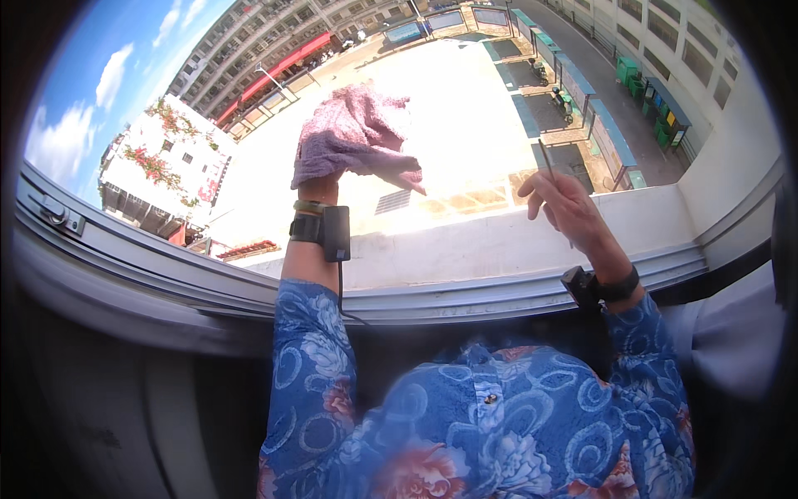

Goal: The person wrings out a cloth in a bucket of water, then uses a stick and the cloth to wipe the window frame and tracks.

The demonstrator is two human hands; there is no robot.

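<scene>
My left arm reaches out over the window sill, and a wrinkled pink towel-like cloth (355, 134) drapes over the hand. That cloth hides the fingers, leaving just the wrist end of my left hand (319, 189) visible. One corner of the cloth hangs off to the right. To the right, my right hand (564, 203) is raised above the sill with a thin, dark stick (546, 159) between thumb and fingers. The stick's upper end points up and slightly left; what it is exactly, I cannot tell. Open space separates the two hands.
Below me runs the metal window track (499, 293), with a white outer ledge (449, 246) beyond it. A window frame with a latch (59, 212) is at left. A white wall (735, 156) bounds the right. A black cable (341, 287) hangs from the left wrist device (336, 234). Far below lies a sunlit courtyard.
</scene>
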